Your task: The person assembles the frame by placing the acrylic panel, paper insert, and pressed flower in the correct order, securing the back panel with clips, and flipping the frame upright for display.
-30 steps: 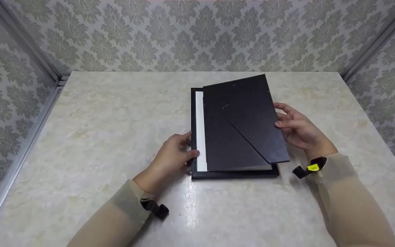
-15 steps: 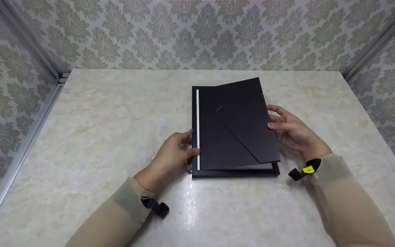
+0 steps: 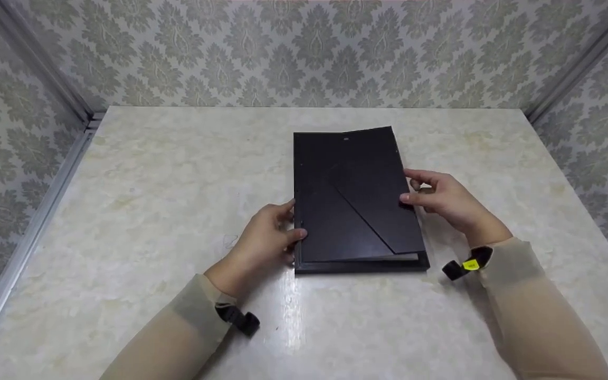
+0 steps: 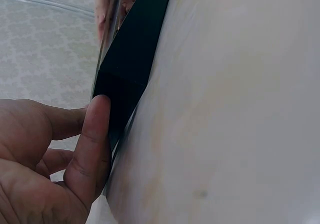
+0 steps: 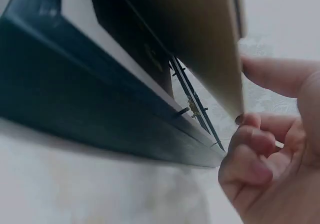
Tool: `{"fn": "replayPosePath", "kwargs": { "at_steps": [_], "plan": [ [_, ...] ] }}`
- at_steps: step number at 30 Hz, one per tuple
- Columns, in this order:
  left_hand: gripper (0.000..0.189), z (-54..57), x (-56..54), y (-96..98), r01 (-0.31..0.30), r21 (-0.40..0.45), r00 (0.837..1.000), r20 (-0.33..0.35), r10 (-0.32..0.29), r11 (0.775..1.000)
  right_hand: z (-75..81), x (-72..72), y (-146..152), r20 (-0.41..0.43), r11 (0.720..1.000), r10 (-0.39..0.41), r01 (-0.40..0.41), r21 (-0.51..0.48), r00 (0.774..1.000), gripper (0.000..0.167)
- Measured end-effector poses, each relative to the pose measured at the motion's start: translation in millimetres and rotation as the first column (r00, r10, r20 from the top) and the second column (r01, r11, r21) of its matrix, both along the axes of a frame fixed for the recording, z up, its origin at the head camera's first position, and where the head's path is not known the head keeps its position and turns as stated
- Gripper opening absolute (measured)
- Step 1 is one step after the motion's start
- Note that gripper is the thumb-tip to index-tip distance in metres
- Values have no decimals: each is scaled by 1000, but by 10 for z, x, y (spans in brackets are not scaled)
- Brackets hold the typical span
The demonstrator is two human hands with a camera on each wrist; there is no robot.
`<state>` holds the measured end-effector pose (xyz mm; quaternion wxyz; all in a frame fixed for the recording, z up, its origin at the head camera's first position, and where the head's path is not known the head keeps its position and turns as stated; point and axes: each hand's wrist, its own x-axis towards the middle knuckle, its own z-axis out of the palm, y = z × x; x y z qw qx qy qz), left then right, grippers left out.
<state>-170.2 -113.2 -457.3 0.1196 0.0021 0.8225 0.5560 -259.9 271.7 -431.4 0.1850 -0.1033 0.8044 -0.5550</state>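
A black picture frame (image 3: 362, 268) lies back side up on the table. Its black backing board (image 3: 346, 216), marked by the diagonal line of a stand flap, slants over it with the left edge down inside the rim and the right edge raised. My left hand (image 3: 264, 229) grips the frame's left side, thumb on top; the left wrist view has its fingers against the frame's dark side (image 4: 132, 48). With thumb and fingers my right hand (image 3: 449, 200) pinches the board's right edge. The right wrist view looks into the gap beneath the board's tan inner face (image 5: 210, 43).
Small dark tabs (image 5: 182, 112) stick up from the frame's inner rim. The pale marbled table (image 3: 167, 174) meets patterned wallpaper (image 3: 314, 53) at the back, and metal rails (image 3: 35, 211) run along the sides. Each wrist wears a black strap device (image 3: 238, 319).
My right hand has moved left and lowered the board, sliding its left edge over the white strip, which is now covered. The left hand keeps its grip in place.
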Motion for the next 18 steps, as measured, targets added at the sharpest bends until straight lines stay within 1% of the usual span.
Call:
{"fn": "replayPosePath", "kwargs": {
  "at_steps": [3,7,12,16,18],
  "plan": [
    [79,-4,-1,-3,4,-12,1000,-15,-4,1000,-8,6,-30,-32,991,25,-21,133,999,86],
    [81,5,1,-7,13,9,1000,6,-13,1000,-23,6,-72,-47,969,53,-40,242,998,96],
    [81,16,1,-12,26,32,1000,15,-27,999,-21,9,-94,-53,947,62,-42,317,997,100],
    [81,17,1,-16,34,74,999,32,-36,997,-17,8,-95,-65,933,65,-37,357,996,101],
    [82,20,2,-20,37,81,999,35,-40,996,-15,7,-97,-70,928,69,-39,371,995,101]
  ]
}}
